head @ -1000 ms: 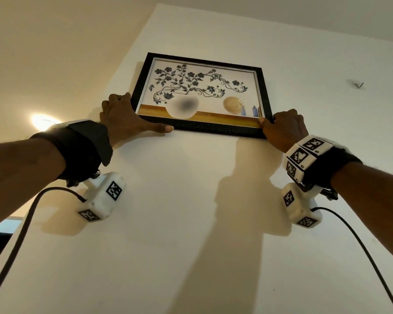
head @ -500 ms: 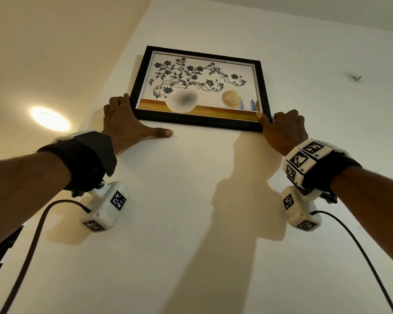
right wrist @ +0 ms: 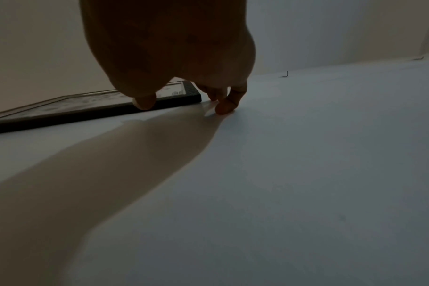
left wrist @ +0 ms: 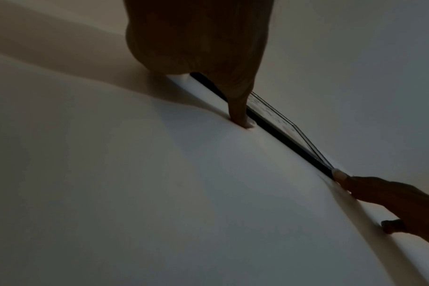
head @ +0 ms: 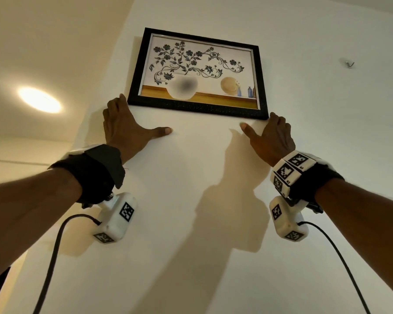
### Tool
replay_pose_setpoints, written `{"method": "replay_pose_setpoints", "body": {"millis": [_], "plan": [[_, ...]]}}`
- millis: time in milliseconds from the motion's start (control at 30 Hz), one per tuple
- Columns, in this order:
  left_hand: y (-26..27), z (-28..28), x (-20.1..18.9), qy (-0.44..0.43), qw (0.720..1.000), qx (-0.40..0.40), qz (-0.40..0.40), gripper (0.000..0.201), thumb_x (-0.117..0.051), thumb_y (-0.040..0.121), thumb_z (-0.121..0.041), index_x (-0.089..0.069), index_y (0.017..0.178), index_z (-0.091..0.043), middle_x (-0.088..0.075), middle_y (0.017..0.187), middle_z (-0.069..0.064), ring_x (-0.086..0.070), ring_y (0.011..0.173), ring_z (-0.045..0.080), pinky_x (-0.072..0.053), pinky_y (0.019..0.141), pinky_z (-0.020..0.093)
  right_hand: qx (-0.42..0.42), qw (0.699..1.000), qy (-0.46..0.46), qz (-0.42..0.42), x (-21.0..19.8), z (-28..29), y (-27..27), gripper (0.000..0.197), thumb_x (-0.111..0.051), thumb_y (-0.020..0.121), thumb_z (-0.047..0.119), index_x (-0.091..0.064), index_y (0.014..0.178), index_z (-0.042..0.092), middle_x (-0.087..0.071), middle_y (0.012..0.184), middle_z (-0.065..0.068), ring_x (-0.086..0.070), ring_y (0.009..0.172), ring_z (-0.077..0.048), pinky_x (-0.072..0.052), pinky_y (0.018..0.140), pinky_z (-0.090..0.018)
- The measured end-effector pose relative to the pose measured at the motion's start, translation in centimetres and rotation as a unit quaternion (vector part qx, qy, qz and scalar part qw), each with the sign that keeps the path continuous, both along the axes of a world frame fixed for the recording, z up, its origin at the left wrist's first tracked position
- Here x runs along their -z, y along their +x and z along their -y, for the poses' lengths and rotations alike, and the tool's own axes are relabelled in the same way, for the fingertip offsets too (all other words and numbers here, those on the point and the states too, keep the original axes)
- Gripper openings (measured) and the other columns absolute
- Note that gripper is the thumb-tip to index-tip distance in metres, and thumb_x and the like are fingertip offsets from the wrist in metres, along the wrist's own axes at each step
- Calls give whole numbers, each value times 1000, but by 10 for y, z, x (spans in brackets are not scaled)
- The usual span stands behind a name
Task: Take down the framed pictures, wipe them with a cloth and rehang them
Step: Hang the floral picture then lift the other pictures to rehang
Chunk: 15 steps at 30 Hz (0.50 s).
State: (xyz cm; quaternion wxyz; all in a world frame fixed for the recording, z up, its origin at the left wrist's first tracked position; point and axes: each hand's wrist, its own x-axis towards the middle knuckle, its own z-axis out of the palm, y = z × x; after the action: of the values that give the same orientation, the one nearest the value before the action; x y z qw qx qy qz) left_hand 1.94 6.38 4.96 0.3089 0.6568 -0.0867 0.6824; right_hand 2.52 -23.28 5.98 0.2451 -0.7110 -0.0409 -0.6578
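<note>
Framed picture [head: 197,73] hung flat on the wall [head: 191,200] — rehang looked done. Left hand [head: 125,130] and right hand [head: 270,137] splayed below its bottom corners, gripping nothing. Bare hook [head: 349,64] further right — more frames probably left.

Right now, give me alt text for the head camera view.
Two hands reach up to a black-framed flower picture on a white wall, the left hand at its lower-left corner, the right hand at its lower-right. A bare hook sits further right.
</note>
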Motion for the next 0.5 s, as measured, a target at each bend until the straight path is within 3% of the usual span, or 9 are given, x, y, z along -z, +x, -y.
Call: {"method": "replay_pose_setpoints", "body": {"millis": [233, 367, 500], "plan": [[-4, 9, 45, -6, 1000, -1, -20, 112, -70, 74, -63, -15, 154, -9, -16, 160, 11, -14, 147, 30, -15, 119, 45, -14, 1000, -17, -19, 51, 2, -1, 93, -51, 88, 65, -15, 151, 7, -21, 158, -10, -22, 143, -28, -30, 109, -51], [-12, 20, 98, 12, 999, -30, -40, 89, -63, 85, -58, -28, 151, -11, -19, 160, 5, -18, 146, 27, -16, 117, 42, -30, 998, -34, -36, 97, 8, -9, 93, -52, 88, 63, -13, 152, 8, -19, 159, -8, -20, 145, -26, -35, 108, -50], [-21, 38, 173, 50, 996, -61, -48, 77, -58, 91, -52, -33, 149, -9, -23, 160, 8, -24, 144, 30, -22, 115, 45, -41, 995, -59, -65, 158, 15, -19, 93, -52, 89, 62, -12, 153, 9, -18, 160, -7, -18, 145, -24, -38, 107, -48]]}}
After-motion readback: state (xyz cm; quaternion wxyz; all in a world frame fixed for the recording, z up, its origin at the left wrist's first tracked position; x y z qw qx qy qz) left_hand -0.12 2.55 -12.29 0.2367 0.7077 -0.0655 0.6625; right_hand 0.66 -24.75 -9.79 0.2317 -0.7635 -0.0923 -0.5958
